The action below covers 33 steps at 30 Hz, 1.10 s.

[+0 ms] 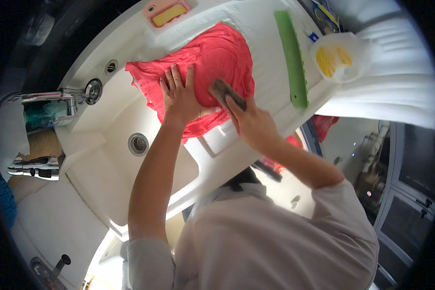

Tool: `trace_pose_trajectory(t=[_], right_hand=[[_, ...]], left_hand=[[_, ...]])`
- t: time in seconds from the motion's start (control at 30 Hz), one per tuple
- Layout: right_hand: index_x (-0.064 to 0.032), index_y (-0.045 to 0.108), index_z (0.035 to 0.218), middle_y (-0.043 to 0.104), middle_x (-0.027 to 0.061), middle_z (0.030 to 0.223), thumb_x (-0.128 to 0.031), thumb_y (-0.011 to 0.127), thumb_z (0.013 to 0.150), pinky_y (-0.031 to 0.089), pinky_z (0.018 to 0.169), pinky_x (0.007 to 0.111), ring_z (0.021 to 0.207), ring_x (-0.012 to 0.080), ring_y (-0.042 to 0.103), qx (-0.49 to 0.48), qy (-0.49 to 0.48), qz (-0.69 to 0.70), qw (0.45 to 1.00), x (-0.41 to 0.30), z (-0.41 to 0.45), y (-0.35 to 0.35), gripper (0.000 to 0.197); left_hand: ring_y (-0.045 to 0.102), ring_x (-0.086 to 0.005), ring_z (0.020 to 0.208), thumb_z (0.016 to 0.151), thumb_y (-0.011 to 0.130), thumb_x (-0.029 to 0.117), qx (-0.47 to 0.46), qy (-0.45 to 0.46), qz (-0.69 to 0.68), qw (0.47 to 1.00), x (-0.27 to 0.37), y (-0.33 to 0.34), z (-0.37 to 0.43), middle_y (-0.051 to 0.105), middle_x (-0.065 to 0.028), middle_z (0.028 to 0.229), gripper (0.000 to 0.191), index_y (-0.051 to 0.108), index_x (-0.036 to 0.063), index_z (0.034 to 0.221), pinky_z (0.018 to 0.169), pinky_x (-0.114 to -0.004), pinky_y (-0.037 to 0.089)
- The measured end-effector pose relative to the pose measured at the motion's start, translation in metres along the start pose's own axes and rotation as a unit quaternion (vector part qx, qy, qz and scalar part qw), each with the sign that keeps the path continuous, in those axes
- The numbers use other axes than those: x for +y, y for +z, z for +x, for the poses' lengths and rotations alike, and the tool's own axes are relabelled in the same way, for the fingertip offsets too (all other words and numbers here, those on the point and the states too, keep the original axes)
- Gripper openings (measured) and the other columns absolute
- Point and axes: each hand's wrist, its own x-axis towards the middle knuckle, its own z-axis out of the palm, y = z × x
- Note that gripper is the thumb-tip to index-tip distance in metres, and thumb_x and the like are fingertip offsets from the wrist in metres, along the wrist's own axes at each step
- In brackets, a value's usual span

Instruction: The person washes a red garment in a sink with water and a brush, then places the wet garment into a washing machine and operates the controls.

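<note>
A wet-looking red cloth garment [217, 54] lies bunched over the washboard side of a white laundry sink [235, 141], one end hanging over the basin. My left hand [181, 101] presses flat on the cloth with its fingers spread. In my right hand [253, 123] is a scrubbing brush [226, 94] with a dark, worn back, held against the red fabric. The brush's bristles are hidden beneath it.
A chrome faucet [50, 96] reaches in from the left, near the drain [138, 144]. A pink soap dish [166, 14] holds yellow soap at the back. On the right are a green plastic strip [293, 59] and a translucent bowl [339, 58] with yellow pieces.
</note>
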Motion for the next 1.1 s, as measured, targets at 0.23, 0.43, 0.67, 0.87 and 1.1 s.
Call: trace_pose_trajectory(t=[0.23,0.43,0.67,0.87,1.1], right_hand=[[-0.0167,0.056,0.136,0.058,0.0244,0.092,-0.024,0.060,0.089,0.056,0.046,0.044,0.053,0.0339,0.066,0.086,0.045,-0.057,0.994,0.017,0.066,0.021,0.048],[-0.0144,0.054,0.137,0.058,0.0212,0.093,-0.020,0.060,0.087,0.057,0.048,0.045,0.059,0.0352,0.067,0.032,0.017,-0.054,0.998,0.010,0.045,0.020,0.051],[-0.0121,0.054,0.135,0.059,0.0230,0.091,-0.016,0.053,0.092,0.054,0.046,0.046,0.056,0.0334,0.066,0.000,-0.032,-0.009,0.999,-0.004,-0.006,0.006,0.043],[-0.0169,0.058,0.133,0.059,0.0217,0.094,-0.028,0.055,0.094,0.054,0.045,0.045,0.056,0.0345,0.065,0.086,0.067,-0.026,0.994,0.016,0.078,0.022,0.041],[-0.0202,0.054,0.139,0.059,0.0198,0.094,-0.031,0.062,0.093,0.058,0.060,0.047,0.067,0.0380,0.066,0.031,0.091,-0.036,0.995,0.020,0.060,0.010,0.048]], left_hand=[[0.008,-0.0493,0.149,0.050,0.069,0.088,0.012,0.007,0.007,1.000,0.004,-0.003,0.004,0.006,-0.0360,0.158,0.146,0.010,0.0104,0.158,0.119,-0.061,0.008],[0.010,-0.0511,0.147,0.049,0.071,0.087,-0.009,0.009,-0.015,1.000,0.010,0.001,0.001,0.008,-0.0367,0.157,0.145,0.011,0.0117,0.158,0.118,-0.063,0.009],[0.012,-0.0516,0.147,0.051,0.068,0.088,-0.004,-0.007,0.010,1.000,0.003,-0.001,0.001,0.011,-0.0371,0.157,0.145,0.012,0.0075,0.158,0.118,-0.063,0.011],[0.014,-0.0523,0.146,0.049,0.068,0.089,0.033,0.030,0.010,0.999,0.007,0.007,0.006,0.011,-0.0370,0.157,0.146,0.014,0.0071,0.157,0.117,-0.064,0.012],[0.013,-0.0526,0.146,0.047,0.072,0.086,-0.008,0.019,0.003,1.000,0.010,0.005,-0.001,0.012,-0.0371,0.156,0.146,0.016,0.0079,0.157,0.117,-0.064,0.012]])
